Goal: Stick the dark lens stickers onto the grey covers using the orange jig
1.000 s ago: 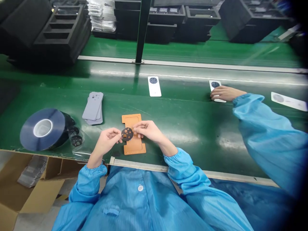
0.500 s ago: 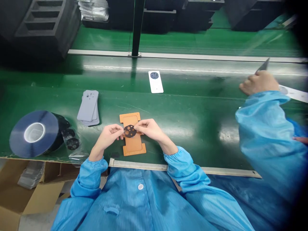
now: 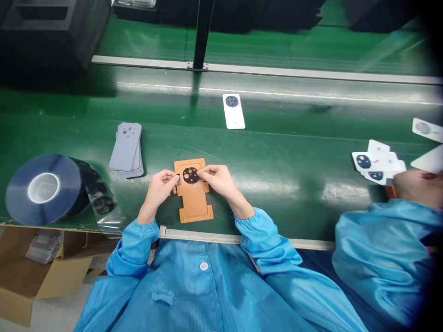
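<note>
An orange fixture (image 3: 194,200) lies on the green bench in front of me. Over its upper part is a round black sticker with several holes (image 3: 190,175). My right hand (image 3: 218,180) pinches the sticker's right edge. My left hand (image 3: 162,186) is closed at the fixture's left side, with a small dark piece at its fingertips that I cannot make out. To the left lies a stack of grey phone-shaped plates (image 3: 125,150). A roll of film (image 3: 65,189) carries more black round stickers (image 3: 104,205).
A white plate with a dark disc (image 3: 234,115) lies farther back. At the right, a co-worker's hand (image 3: 418,188) is beside a pile of white plates (image 3: 379,161). Black trays (image 3: 51,41) stand back left; an open carton (image 3: 20,276) sits below.
The black sticker has moved up the fixture, and my left fingers have come away from its edge. The co-worker's hand has come back toward the bench front, uncovering the white plates.
</note>
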Action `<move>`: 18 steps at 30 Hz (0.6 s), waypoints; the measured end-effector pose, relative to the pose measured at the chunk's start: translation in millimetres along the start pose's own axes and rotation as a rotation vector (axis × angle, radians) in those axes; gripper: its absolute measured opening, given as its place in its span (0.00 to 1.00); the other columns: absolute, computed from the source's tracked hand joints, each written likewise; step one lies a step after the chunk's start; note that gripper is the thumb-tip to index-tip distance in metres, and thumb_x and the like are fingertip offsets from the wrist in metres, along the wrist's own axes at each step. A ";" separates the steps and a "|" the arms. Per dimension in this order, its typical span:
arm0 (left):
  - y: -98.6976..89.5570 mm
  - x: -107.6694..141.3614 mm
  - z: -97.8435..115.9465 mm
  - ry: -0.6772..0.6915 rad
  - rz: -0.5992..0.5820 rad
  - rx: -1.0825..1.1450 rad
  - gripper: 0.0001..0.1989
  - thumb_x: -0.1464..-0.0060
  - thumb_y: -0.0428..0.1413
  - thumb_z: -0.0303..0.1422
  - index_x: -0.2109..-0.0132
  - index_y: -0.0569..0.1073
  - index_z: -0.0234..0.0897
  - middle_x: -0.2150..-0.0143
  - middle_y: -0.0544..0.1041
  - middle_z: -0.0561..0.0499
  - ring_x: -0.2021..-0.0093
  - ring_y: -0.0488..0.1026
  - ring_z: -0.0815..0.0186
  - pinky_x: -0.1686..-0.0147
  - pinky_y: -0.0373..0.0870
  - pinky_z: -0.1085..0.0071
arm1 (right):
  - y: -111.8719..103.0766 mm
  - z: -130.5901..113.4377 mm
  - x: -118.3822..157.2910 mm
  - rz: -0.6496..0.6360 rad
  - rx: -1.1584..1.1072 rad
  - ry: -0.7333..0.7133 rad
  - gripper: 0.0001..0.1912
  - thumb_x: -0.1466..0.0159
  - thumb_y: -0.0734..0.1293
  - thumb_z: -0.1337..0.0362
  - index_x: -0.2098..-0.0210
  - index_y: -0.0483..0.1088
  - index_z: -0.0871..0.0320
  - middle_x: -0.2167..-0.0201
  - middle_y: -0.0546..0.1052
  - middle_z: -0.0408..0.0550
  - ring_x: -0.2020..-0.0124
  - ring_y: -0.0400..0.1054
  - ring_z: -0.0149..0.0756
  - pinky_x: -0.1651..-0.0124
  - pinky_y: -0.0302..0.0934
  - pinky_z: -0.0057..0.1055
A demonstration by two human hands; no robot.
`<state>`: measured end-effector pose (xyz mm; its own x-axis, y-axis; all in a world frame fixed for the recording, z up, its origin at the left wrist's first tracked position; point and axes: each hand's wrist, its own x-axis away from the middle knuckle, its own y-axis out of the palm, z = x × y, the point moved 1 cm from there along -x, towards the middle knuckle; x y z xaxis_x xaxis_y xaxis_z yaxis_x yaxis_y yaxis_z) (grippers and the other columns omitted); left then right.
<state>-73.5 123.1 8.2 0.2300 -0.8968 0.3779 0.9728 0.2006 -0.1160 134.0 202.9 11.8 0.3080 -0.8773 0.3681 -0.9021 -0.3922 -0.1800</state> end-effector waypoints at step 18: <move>12.0 0.2 6.5 -0.005 0.124 -0.122 0.12 0.48 0.65 0.38 0.69 0.72 0.37 0.74 0.78 0.53 0.84 0.70 0.73 0.82 0.65 0.75 | 3.6 2.5 1.6 0.056 0.087 -0.019 0.12 0.41 0.73 0.55 0.70 0.80 0.59 0.72 0.83 0.49 0.72 0.72 0.35 0.70 0.63 0.31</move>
<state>-61.5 127.9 12.9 0.3486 -0.8660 0.3584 0.9264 0.2602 -0.2721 131.9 199.4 9.5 0.2637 -0.9033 0.3384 -0.8889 -0.3638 -0.2784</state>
